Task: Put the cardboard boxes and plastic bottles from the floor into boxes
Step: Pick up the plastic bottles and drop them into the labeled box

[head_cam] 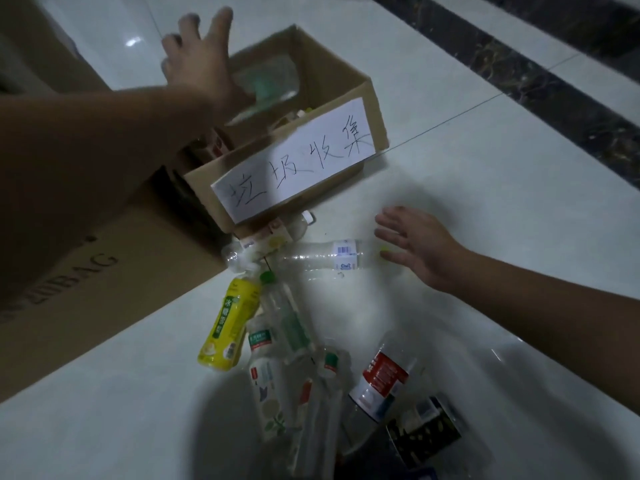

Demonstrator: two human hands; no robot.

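Observation:
My left hand (201, 60) hovers above the open cardboard box (374, 109) with its fingers spread and nothing in it. A blurred clear bottle with a green label (268, 86) is in the air just under that hand, over the box. A white handwritten paper label (294, 164) covers the box's front. My right hand (415, 247) is open low over the floor, beside the yellow cap of a clear bottle (325, 256) lying on its side. A yellow bottle (230, 323), several clear bottles (287, 327) and a red-labelled bottle (381, 375) lie in a pile nearer to me.
A large flat brown cardboard box with printed letters (104, 271) lies at the left, against the open box. A small carton (266, 237) rests at the box's front foot. The floor is glossy white tile with a dark marble strip (554, 81) at the upper right.

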